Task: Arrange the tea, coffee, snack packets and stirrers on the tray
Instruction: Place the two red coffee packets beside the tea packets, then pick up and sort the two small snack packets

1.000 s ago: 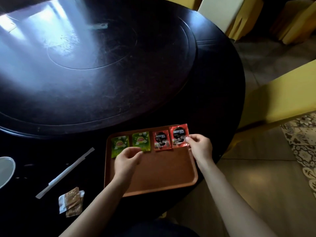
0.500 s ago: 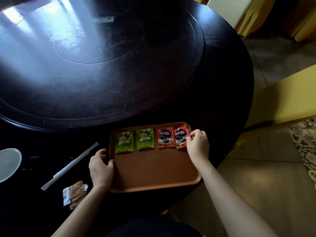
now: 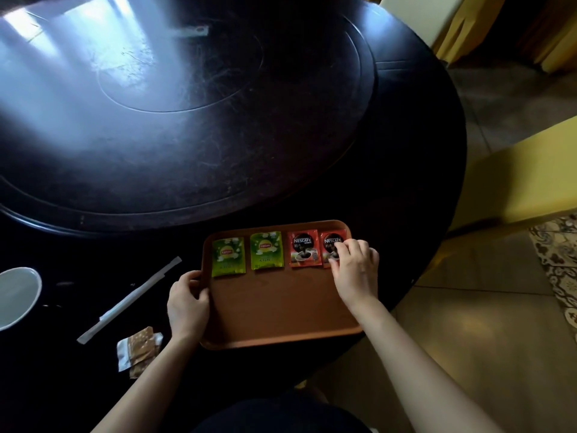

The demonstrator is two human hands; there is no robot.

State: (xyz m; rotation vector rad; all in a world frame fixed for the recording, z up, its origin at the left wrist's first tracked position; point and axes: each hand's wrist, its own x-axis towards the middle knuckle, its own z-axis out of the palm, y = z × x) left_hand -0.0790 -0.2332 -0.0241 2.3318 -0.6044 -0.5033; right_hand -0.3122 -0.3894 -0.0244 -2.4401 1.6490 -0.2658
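An orange-brown tray (image 3: 281, 310) lies at the near edge of the dark round table. Along its far side sit two green tea packets (image 3: 228, 257) (image 3: 267, 250) and two red coffee packets (image 3: 303, 248) (image 3: 331, 245) in a row. My right hand (image 3: 354, 270) rests its fingertips on the rightmost coffee packet and covers its lower right part. My left hand (image 3: 187, 303) grips the tray's left rim. A paper-wrapped stirrer (image 3: 129, 300) lies slanted on the table left of the tray. Snack packets (image 3: 139, 350) lie near the table edge, below the stirrer.
A white dish (image 3: 15, 296) sits at the far left edge. A large dark turntable (image 3: 187, 104) fills the table's middle. Yellow-covered chairs (image 3: 515, 182) stand to the right, over a tiled floor.
My left hand left the tea packets and took hold of the tray's left rim. My right hand shifted the rightmost coffee packet slightly and now presses on it.
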